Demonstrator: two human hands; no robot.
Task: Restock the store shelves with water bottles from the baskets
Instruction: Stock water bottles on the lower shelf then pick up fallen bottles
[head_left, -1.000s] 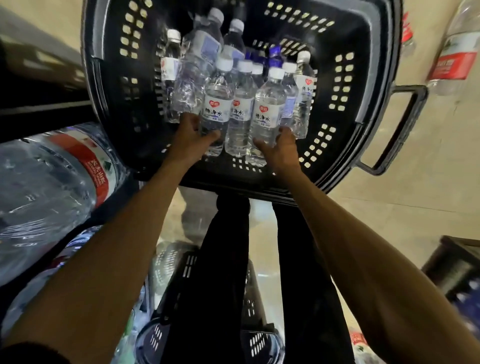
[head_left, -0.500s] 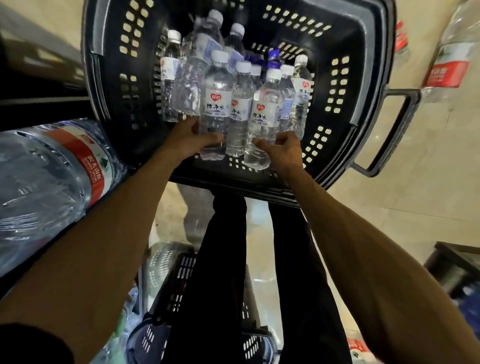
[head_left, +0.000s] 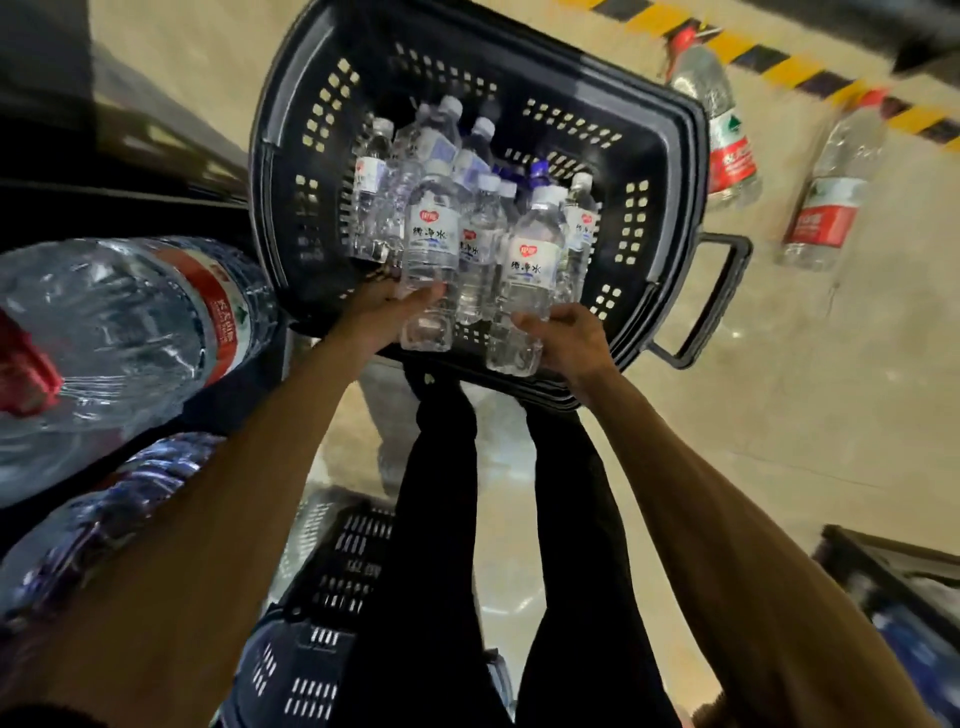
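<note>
Hands: my left hand (head_left: 382, 314) grips one bottle (head_left: 430, 234), right hand (head_left: 569, 338) another bottle (head_left: 532, 260).
Handling: probably heavy, slick, squashy; waist grip safest.

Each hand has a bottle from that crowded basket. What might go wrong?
The left hand and right hand hold the two front bottles low near the base, so either may tip or slip from the grip. Their neighbours in the basket stand packed close; lifting may topple them. Loose bottles lie on the floor, a trip hazard.
</note>
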